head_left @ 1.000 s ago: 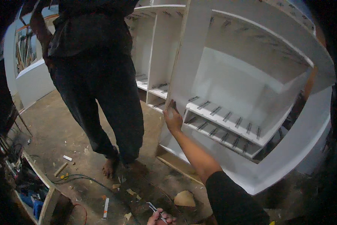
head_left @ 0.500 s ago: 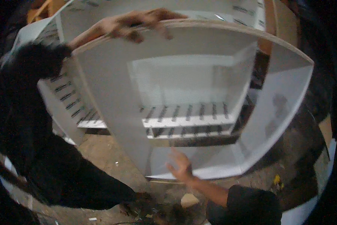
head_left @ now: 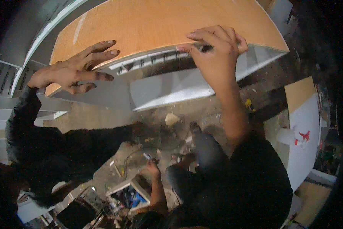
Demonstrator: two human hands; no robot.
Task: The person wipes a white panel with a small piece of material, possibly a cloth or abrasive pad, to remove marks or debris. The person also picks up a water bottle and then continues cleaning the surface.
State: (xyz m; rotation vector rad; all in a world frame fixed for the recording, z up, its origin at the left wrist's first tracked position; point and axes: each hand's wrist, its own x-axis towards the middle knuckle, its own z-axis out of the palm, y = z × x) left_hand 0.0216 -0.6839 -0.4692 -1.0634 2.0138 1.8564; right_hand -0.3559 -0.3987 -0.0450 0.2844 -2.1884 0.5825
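A cabinet with a white inside shows its wood-coloured outer panel [head_left: 152, 26] at the top of the view. My right hand [head_left: 221, 49] grips that panel's near edge, fingers over the wood and thumb at the rim. My left hand [head_left: 153, 168] is low, near the middle, closed round a small slim tool [head_left: 147, 156] with a silvery end; its exact kind is unclear. A co-worker's hand [head_left: 76, 72] lies with spread fingers over the panel's left edge. That person's dark sleeve [head_left: 24, 107] comes from the left.
A wooden box [head_left: 120, 187] with blue things inside stands on the littered floor below my left hand. A pale scrap [head_left: 171, 119] and a yellow object [head_left: 249, 104] lie nearby. At right, a white bottle with a red trigger [head_left: 287, 136] lies on a white board [head_left: 303, 164].
The cabinet's open interior faced me before; now its wood-coloured outer panel does. My right hand has gone up from its lower edge to the panel's edge. My left hand has come into view.
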